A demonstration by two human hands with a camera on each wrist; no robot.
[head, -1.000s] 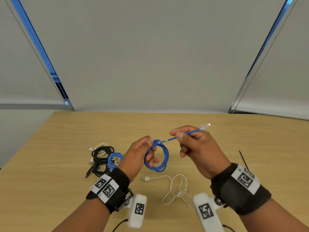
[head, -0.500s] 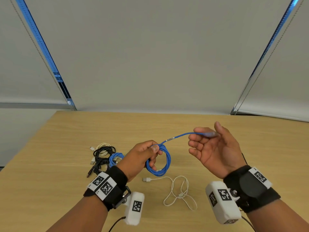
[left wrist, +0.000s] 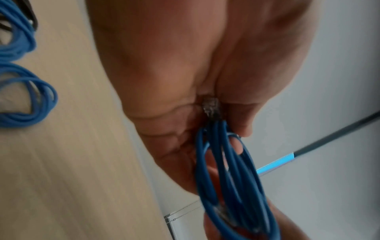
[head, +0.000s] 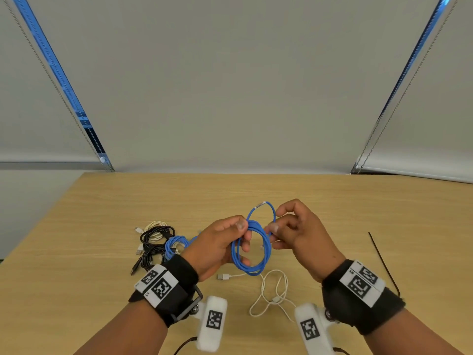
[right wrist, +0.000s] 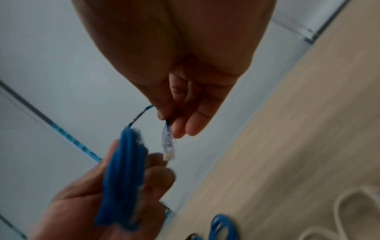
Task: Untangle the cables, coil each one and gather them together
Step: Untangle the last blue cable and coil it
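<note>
The table (head: 102, 252) looks like pale wood with a fine straight grain and a matt finish. The blue cable (head: 252, 248) has a smooth, slightly glossy plastic jacket, and its plug (right wrist: 168, 146) is clear plastic. The wrist bands (head: 176, 288) look like matt black cloth, and the white cable (head: 271, 290) like smooth plastic.

Both forearms reach forward, wrists strapped in black bands. The left hand (head: 217, 245) curls its fingers (head: 245, 238) and thumb round a blue cable coil (head: 252, 252); the right hand (head: 298, 233) (palm turned inward) pinches the cable's free end.
</note>
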